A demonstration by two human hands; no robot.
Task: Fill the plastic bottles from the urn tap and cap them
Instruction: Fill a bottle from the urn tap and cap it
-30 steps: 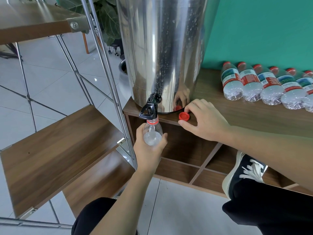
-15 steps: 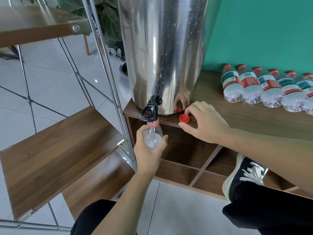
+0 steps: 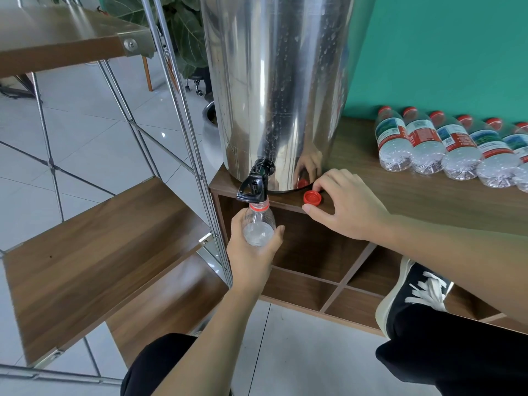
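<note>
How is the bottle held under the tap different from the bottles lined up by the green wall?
The bottle under the tap stands upright in the left hand; the bottles by the wall lie on their sides on the wooden top. It is uncapped, its red cap lying by the right hand; theirs are capped. They show printed labels; none shows on the held one. All are clear plastic with red at the neck.

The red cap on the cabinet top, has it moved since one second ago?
No. The red cap lies at the same spot by the urn's base, just right of the tap.
</note>
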